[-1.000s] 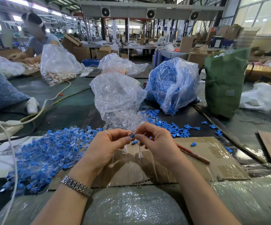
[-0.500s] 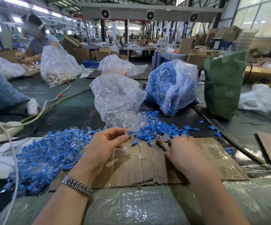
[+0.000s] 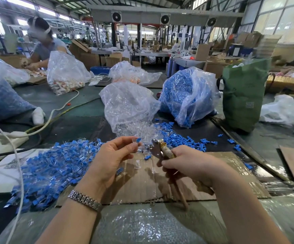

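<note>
The right hand (image 3: 190, 163) has lifted the pliers (image 3: 157, 149) off the cardboard (image 3: 139, 187) and grips their handles, the head raised toward the left hand (image 3: 111, 159). That hand's thumb and forefinger pinch a blue cap (image 3: 138, 140) just beside the tool, apparently presented for crimping. To the left lies a heap of blue pieces (image 3: 54, 166). Beyond, the clear bag (image 3: 128, 104) and the blue-filled bag (image 3: 186, 95) stand open, within reach.

No legible text anywhere, small printed label (image 3: 249, 104) on green bag (image 3: 239, 85) too blurred to read

One pliers (image 3: 158, 149), one green bag (image 3: 243, 95), one wristwatch (image 3: 85, 200)
</note>
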`<state>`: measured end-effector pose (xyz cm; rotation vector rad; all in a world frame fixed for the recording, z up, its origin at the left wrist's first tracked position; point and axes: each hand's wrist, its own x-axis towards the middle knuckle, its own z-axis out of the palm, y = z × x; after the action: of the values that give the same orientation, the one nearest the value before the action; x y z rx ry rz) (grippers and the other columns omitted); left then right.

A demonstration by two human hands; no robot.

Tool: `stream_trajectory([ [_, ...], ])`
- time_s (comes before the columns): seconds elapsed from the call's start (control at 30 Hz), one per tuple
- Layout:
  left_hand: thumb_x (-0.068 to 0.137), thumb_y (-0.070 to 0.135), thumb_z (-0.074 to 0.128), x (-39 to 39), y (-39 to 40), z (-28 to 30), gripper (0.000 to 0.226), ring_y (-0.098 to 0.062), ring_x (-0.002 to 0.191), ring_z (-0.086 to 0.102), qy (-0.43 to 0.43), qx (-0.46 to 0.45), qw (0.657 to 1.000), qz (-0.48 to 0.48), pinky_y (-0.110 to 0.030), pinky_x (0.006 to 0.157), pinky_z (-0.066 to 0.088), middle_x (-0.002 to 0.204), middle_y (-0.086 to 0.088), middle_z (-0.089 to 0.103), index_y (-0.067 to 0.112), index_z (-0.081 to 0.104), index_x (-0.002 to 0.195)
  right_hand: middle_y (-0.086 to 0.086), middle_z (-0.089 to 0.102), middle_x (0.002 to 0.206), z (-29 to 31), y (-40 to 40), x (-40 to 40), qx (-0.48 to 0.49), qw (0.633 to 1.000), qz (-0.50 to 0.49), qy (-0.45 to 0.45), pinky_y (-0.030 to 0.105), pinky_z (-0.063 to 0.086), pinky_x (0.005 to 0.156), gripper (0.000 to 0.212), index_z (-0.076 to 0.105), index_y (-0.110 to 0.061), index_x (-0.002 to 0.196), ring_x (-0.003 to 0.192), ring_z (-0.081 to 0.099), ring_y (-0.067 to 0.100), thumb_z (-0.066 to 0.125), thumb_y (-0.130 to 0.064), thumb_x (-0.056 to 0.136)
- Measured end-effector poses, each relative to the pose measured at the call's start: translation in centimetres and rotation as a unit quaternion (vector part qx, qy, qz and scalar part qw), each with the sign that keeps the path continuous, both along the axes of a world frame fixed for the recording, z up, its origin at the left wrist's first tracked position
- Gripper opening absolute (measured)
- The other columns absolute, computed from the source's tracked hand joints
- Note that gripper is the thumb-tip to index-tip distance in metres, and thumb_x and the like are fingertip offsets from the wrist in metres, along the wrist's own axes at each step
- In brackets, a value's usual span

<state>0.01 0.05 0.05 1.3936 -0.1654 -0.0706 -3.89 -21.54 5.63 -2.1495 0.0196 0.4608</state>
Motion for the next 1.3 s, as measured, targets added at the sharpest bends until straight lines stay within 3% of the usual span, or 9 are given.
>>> stream_trajectory([
  [0.37,0.074,0.018,0.073,-0.9,-0.6,0.8,0.024,-0.011,0.084,0.070,-0.008,0.002,1.000,-0.008,-0.024,0.079,0.058,0.096,-0.004,0.079,0.016,0.080,0.096,0.011,0.069,0.082,0.3,2.3,-0.3,0.060,0.996,0.070,0.019,0.048,0.059,0.085,0.010,0.057,-0.003,0.096,0.076,0.071,0.024,0.053,-0.010,0.102],
  [0.6,0.087,0.005,0.069,-1.3,-1.0,1.2,0.019,-0.014,0.083,0.068,-0.007,0.035,0.999,0.021,-0.033,0.084,0.055,0.092,-0.005,0.078,0.011,0.077,0.103,0.002,0.060,0.063,-0.7,3.3,-0.5,0.023,0.999,0.032,-0.021,0.042,0.061,0.070,0.041,0.064,0.000,0.092,0.055,0.063,0.018,0.054,-0.038,0.103],
  [0.7,0.089,0.004,0.069,-1.3,-0.9,1.0,0.019,-0.010,0.083,0.070,-0.016,0.070,0.997,0.030,-0.033,0.087,0.055,0.090,-0.004,0.079,0.014,0.078,0.102,0.003,0.058,0.067,-1.2,3.8,-0.3,-0.017,0.999,0.022,-0.031,0.050,0.058,0.081,0.050,0.067,0.002,0.094,0.065,0.060,0.024,0.053,-0.046,0.102],
  [0.9,0.090,0.012,0.072,-0.9,-0.9,0.6,0.016,-0.002,0.084,0.070,-0.070,0.116,0.989,0.061,-0.020,0.077,0.056,0.092,0.005,0.078,0.023,0.078,0.100,0.004,0.067,0.066,-1.0,3.2,-0.1,0.038,0.999,0.006,-0.003,0.053,0.060,0.083,0.049,0.067,-0.001,0.095,0.063,0.068,0.024,0.054,-0.047,0.101],
  [0.97,0.091,0.015,0.073,-0.5,-0.3,0.3,0.014,0.001,0.085,0.068,-0.109,0.162,0.971,0.139,-0.013,0.074,0.053,0.091,0.007,0.077,0.026,0.076,0.099,0.004,0.069,0.071,-0.6,2.3,0.3,0.037,0.999,-0.015,-0.010,0.051,0.061,0.082,0.047,0.066,-0.003,0.096,0.066,0.070,0.026,0.056,-0.049,0.099],
  [1.03,0.093,0.015,0.071,-0.1,0.2,-0.1,0.013,-0.002,0.088,0.065,-0.145,0.259,0.926,0.233,-0.012,0.070,0.049,0.093,0.010,0.071,0.027,0.073,0.099,0.002,0.065,0.072,-0.3,1.0,0.9,-0.059,0.995,-0.047,-0.059,0.039,0.059,0.068,0.041,0.062,-0.013,0.084,0.063,0.065,0.022,0.058,-0.051,0.096],
  [1.13,0.090,0.011,0.068,0.2,0.7,-0.7,0.014,-0.019,0.095,0.059,-0.156,0.403,0.845,0.315,-0.033,0.079,0.046,0.094,0.005,0.057,0.022,0.071,0.098,0.004,0.059,0.082,-0.9,-1.3,1.8,-0.255,0.953,-0.097,-0.128,0.030,0.038,0.055,0.035,0.051,-0.019,0.073,0.067,0.055,0.020,0.061,-0.045,0.094],
  [1.23,0.085,0.011,0.068,0.2,0.6,-1.1,0.016,-0.024,0.103,0.048,-0.146,0.502,0.784,0.334,-0.046,0.091,0.036,0.097,0.004,0.046,0.023,0.071,0.094,0.012,0.055,0.114,-2.7,-2.3,2.0,-0.365,0.915,-0.124,-0.114,0.037,0.050,0.081,0.029,0.055,-0.019,0.089,0.097,0.056,0.027,0.058,-0.048,0.096],
  [1.3,0.086,0.013,0.068,0.1,0.2,-1.2,0.017,-0.018,0.101,0.046,-0.173,0.513,0.786,0.298,-0.043,0.091,0.033,0.098,0.007,0.048,0.027,0.071,0.095,0.014,0.051,0.126,-3.9,-2.6,2.0,-0.408,0.899,-0.131,-0.093,0.043,0.048,0.096,0.037,0.059,-0.018,0.111,0.113,0.051,0.030,0.058,-0.051,0.095],
])
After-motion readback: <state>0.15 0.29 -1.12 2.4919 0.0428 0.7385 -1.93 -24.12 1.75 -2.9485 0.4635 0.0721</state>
